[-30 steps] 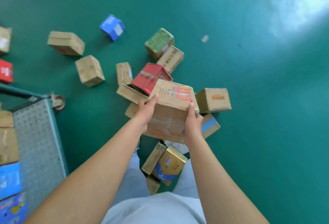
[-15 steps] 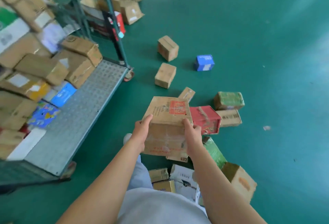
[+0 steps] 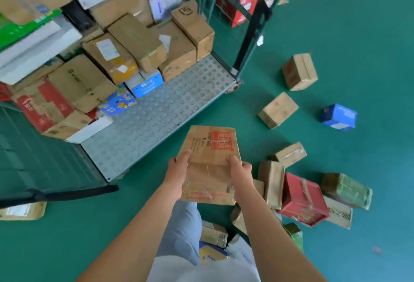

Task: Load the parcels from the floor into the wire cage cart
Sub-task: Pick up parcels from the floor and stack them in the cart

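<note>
A brown parcel with a red label was held at the frame's centre, gripped on its 2 sides by the left hand and right hand, just beside the studded deck of the wire cage cart, which was stacked with boxes at upper left.

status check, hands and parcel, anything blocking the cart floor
Left hand and right hand grip brown parcel, one per side. Parcel held above green floor, short of cart deck. Deck's near strip bare, nothing blocking.
</note>
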Available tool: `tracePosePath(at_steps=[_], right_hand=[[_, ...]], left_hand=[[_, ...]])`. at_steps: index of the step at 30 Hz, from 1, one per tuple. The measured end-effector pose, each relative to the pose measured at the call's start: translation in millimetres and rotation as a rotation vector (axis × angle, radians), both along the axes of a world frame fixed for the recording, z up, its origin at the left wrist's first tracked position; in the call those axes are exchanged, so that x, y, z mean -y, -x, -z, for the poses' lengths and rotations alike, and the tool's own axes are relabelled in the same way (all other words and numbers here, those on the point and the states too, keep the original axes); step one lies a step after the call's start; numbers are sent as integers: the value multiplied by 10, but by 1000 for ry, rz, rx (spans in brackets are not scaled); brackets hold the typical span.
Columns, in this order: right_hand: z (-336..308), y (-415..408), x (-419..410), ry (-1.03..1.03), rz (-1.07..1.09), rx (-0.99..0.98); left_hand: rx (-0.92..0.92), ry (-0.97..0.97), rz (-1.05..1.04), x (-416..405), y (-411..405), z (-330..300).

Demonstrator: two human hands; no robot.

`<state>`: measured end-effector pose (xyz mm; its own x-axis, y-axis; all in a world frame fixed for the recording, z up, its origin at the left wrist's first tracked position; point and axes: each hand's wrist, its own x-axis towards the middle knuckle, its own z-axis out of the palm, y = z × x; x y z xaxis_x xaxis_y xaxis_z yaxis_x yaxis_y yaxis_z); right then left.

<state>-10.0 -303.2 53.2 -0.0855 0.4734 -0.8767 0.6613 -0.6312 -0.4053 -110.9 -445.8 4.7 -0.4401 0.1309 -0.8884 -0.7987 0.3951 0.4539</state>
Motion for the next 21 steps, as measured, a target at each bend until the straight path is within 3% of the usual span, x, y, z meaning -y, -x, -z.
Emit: tracePosePath(at_steps=[5,21], right_hand=[[-180,1053,-30,-12,-114,-22],[-763,3110,-371,-109,-377,-213]], left_hand=[[-33,15,-119,48,918,-228],[-169,-72,-363,-101,2667,-783]])
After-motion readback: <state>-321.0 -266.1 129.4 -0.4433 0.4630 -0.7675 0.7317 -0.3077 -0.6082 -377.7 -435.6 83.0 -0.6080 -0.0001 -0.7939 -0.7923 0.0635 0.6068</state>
